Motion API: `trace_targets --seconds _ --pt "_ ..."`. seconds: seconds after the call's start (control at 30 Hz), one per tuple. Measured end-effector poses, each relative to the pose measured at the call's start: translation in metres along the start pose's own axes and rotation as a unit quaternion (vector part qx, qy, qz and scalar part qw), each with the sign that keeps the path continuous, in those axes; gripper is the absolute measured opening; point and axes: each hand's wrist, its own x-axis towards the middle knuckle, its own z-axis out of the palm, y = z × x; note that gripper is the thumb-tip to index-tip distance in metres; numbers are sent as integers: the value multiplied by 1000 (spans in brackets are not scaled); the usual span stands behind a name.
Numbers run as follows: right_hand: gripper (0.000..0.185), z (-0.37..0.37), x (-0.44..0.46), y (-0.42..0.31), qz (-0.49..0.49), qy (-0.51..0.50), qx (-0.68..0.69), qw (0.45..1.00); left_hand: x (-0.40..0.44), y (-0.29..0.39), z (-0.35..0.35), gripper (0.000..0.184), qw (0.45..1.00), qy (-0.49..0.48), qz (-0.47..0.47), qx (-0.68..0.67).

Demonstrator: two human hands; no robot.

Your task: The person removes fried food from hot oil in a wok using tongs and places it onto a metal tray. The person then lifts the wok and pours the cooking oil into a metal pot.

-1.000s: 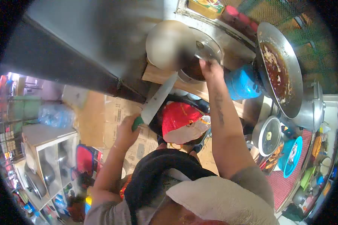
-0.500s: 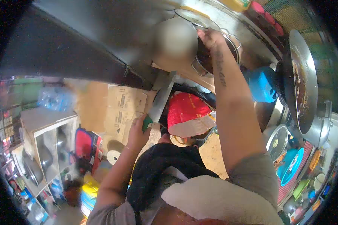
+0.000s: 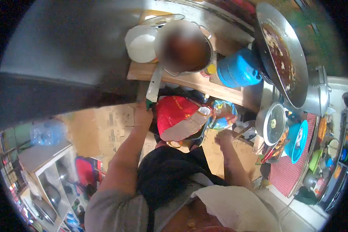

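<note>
My left hand (image 3: 143, 112) is closed around the green handle of a large knife (image 3: 154, 86), its broad blade pointing up toward the wooden shelf edge. Beyond the blade stands a two-handled metal pot (image 3: 210, 54); a blur covers most of its inside, where something reddish brown shows. A white tub (image 3: 140, 44) is beside the pot, and a glass lid (image 3: 170, 17) lies behind them. My right hand (image 3: 225, 137) is low, in front of my body, near a brown stick-like piece (image 3: 244, 129). Its fingers are too unclear to show whether it holds anything.
Below the shelf (image 3: 197, 81) sits a red covering with cardboard (image 3: 178, 116). A blue gas cylinder (image 3: 237, 69), a large tilted wok (image 3: 282, 58), a lidded pot (image 3: 272, 123) and a turquoise basin (image 3: 297, 143) stand at right. A shelving unit (image 3: 42, 154) stands left.
My right hand has left the pot and come down toward my body. My left hand has lifted the knife toward the shelf. The camera view has shifted.
</note>
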Motion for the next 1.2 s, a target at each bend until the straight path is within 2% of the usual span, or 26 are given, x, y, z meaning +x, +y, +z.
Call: trace_targets --seconds 0.03,0.07,0.1,0.23,0.33,0.43,0.47,0.53,0.6,0.67,0.87,0.93,1.0,1.07,1.13,1.17,1.2 --pt "10 11 -17 61 199 104 402 888 -2 4 6 60 1000 8 -4 14" --pt "10 7 -49 53 276 116 391 870 -6 4 10 60 1000 9 -6 -12" --pt "10 6 -70 45 313 112 360 872 -13 1 12 59 999 6 -5 -41" --pt "10 15 -115 49 367 103 336 861 -61 -10 1 54 994 -59 -28 -90" --pt "10 19 -122 36 361 90 327 869 -98 -43 5 47 990 -128 53 -37" --pt "13 12 -126 1 294 72 304 903 -107 -7 7 48 966 -212 118 -91" --pt "15 12 -124 7 226 49 238 943 -109 23 4 48 963 -214 134 -88" --pt "17 4 -121 3 158 22 143 977 -113 102 3 48 958 -219 168 -80" --pt "20 -9 -120 -2 129 4 99 987 -113 150 37 50 936 -228 236 -126" --pt "22 -28 -121 -3 99 -10 79 992 -118 229 48 50 925 -239 236 -179" --pt "30 -121 -158 6 19 -22 69 997 -94 378 160 50 923 -222 279 -142" --pt "33 -150 -182 35 40 -4 87 995 -88 429 182 48 906 -188 330 -185" --pt "33 -134 -191 130 154 13 138 978 -77 488 187 48 929 -256 243 -112" --pt "34 -161 -211 166 190 -37 18 981 -40 498 254 46 924 -185 295 -157" --pt "34 -162 -239 225 143 20 -7 990 -11 514 284 39 921 -194 242 -237" --pt "34 -164 -253 249 128 49 -6 990 13 513 304 37 909 -233 219 -266" --pt "27 -175 -258 253 193 57 116 973 21 516 314 37 903 -259 200 -278"
